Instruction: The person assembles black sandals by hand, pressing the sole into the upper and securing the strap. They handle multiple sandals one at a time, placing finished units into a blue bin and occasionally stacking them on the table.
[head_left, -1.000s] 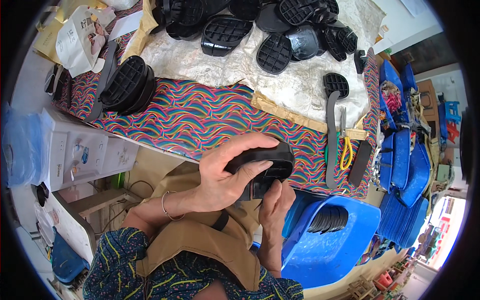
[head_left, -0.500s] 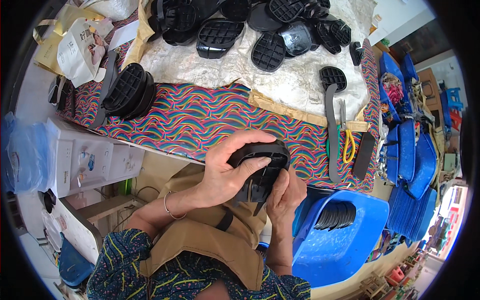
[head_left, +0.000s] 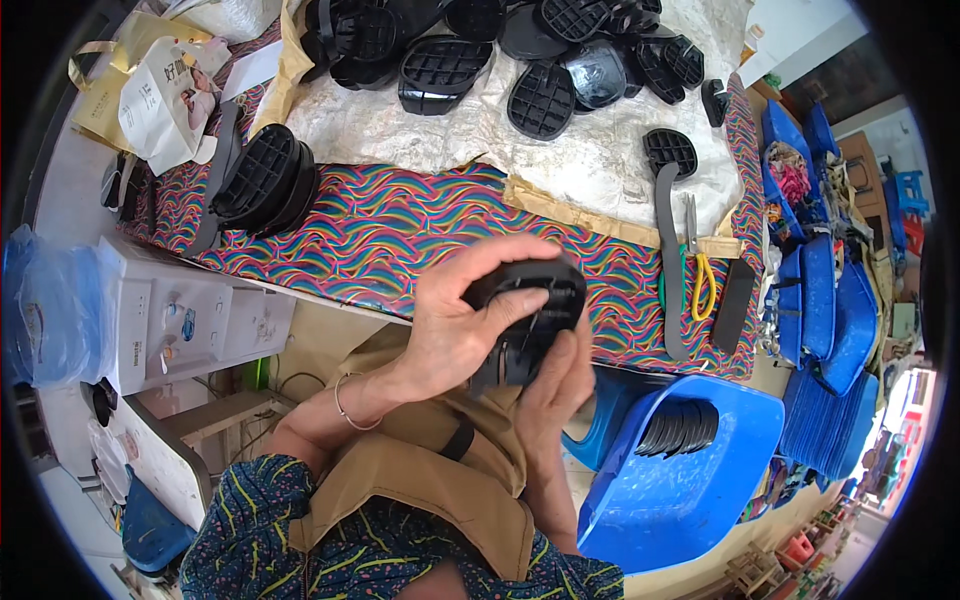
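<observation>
A black shoe sole point(head_left: 528, 338) is held up at the near edge of the counter point(head_left: 380, 230). The left hand point(head_left: 445, 325) has its fingers closed around it: forefinger over the far rim, thumb across the ridged face, the other fingers hidden behind. The right hand point(head_left: 557, 385) is at the sole's lower right side, blurred, so how tightly its fingers grip cannot be told. The sole's near end is hard to make out against the tan apron point(head_left: 440, 500).
</observation>
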